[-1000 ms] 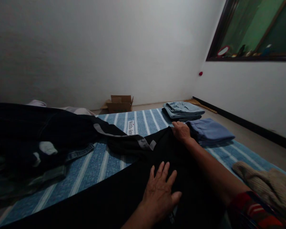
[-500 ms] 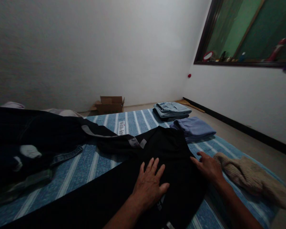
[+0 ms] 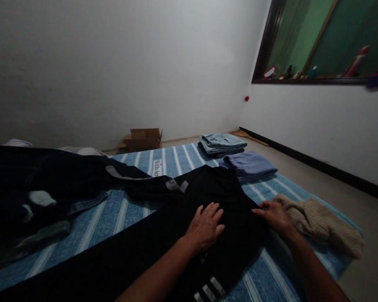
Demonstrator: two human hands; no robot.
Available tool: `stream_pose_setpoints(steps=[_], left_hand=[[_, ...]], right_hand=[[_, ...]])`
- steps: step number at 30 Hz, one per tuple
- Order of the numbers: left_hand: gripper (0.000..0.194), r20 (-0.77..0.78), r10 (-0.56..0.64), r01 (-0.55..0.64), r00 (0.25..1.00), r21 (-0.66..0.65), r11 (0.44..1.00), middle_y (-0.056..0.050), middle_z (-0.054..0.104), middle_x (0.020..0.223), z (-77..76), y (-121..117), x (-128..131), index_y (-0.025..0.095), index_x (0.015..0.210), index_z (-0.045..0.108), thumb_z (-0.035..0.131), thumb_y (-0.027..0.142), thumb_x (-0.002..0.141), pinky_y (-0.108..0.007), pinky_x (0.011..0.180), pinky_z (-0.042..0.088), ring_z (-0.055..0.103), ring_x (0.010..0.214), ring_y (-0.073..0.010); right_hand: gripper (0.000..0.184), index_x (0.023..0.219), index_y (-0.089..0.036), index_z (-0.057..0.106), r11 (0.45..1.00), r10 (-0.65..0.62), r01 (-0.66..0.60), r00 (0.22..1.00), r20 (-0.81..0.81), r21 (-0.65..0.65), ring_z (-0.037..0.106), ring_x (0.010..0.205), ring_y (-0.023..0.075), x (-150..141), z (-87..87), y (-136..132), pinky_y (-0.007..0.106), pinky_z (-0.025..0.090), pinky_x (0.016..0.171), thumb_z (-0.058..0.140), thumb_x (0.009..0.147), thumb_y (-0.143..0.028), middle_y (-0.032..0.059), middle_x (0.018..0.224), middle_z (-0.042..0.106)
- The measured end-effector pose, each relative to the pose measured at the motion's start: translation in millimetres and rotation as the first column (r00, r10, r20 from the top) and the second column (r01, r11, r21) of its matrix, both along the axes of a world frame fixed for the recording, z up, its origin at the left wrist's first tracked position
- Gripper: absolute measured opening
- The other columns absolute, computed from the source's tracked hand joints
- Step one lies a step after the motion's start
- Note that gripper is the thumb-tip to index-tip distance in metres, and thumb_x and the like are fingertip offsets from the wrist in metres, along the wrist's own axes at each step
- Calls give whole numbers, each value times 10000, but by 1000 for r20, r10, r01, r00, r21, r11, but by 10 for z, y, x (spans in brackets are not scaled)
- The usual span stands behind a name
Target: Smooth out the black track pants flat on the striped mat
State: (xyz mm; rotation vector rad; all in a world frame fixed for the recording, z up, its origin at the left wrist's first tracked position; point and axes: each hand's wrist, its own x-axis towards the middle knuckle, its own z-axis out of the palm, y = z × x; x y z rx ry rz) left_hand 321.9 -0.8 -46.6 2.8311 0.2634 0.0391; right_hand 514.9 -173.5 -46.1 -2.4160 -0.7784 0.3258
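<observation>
Blue striped floor mat (image 3: 113,218), holding one black sports garment (image 3: 229,197) laid flat at centre: left hand (image 3: 204,226) spread palm-down on it, right hand (image 3: 273,216) apart, fingertips at its edge, unclamped, beside a beige knit garment (image 3: 321,224); folded blue garments (image 3: 247,166) beyond.

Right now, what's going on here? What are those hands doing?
A person has their left hand and right hand spread open on a black garment lying on a blue striped mat. A beige knitted piece lies just beside the right hand. Folded blue clothes and folded jeans sit farther along the mat.
</observation>
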Motion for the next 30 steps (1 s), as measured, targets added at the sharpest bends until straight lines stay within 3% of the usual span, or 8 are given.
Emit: stream_pose_setpoints(steps=[6,9,12,15,18,20,24,30], left_hand=[[735,-87,-27,28,996,5,1000,-93,205,1510,54,3,-10,248,1405,290,341,681,814,-564,1083,121,134,1389,-275],[834,-85,-24,23,996,-14,1000,-112,194,1510,87,-14,-4,236,1410,287,350,750,756,-578,1076,108,126,1388,-294],[889,-73,-25,23,997,-20,1000,-126,184,1510,76,-36,-12,225,1414,276,329,787,728,-582,1075,98,106,1390,-304],[890,-71,-40,38,997,-25,999,-144,176,1508,56,-47,-33,218,1415,270,346,779,730,-594,1069,88,90,1390,-310],[855,-37,-45,44,998,-38,998,-159,195,1501,40,-50,-62,219,1405,292,370,756,743,-596,1067,83,105,1388,-314],[798,-4,-41,41,999,-41,998,-157,217,1496,30,-57,-82,236,1392,316,379,727,766,-596,1066,92,124,1384,-313],[550,55,-74,75,996,-23,997,-125,294,1474,15,-85,-112,252,1340,390,375,544,874,-589,1064,130,176,1377,-286],[605,3,-96,96,995,-69,993,-136,253,1489,53,-81,-104,215,1366,347,329,572,878,-582,1069,125,141,1385,-283]], right_hand=[[285,809,-162,612,998,-32,34,998,52,-51,610,639,218,-33,-12,-69,279,396,551,598,723,-434,35,617,623],[311,968,-153,602,993,-19,49,962,271,-104,613,785,277,-203,37,-86,338,421,640,563,766,-386,93,782,646],[246,996,-165,594,982,189,-175,849,493,-76,577,918,272,-537,157,-82,371,428,764,496,821,-307,114,944,625],[181,920,-216,598,813,551,-578,728,408,-69,580,865,196,-919,236,-95,306,449,744,454,815,-183,56,913,625],[310,917,-233,598,644,740,-758,584,334,-102,589,880,173,-1168,121,-154,269,466,749,491,672,-77,34,1001,629],[402,960,-226,596,620,733,-775,513,447,-126,593,929,197,-1229,-57,-194,281,477,774,499,607,-62,60,1068,625],[492,1066,-209,550,689,564,-702,363,741,-181,610,938,224,-1220,-358,-205,309,498,751,426,628,-22,95,1047,644],[413,939,-224,581,664,511,-712,209,834,-228,648,825,193,-1169,-283,-167,250,505,655,394,657,13,47,906,696]])
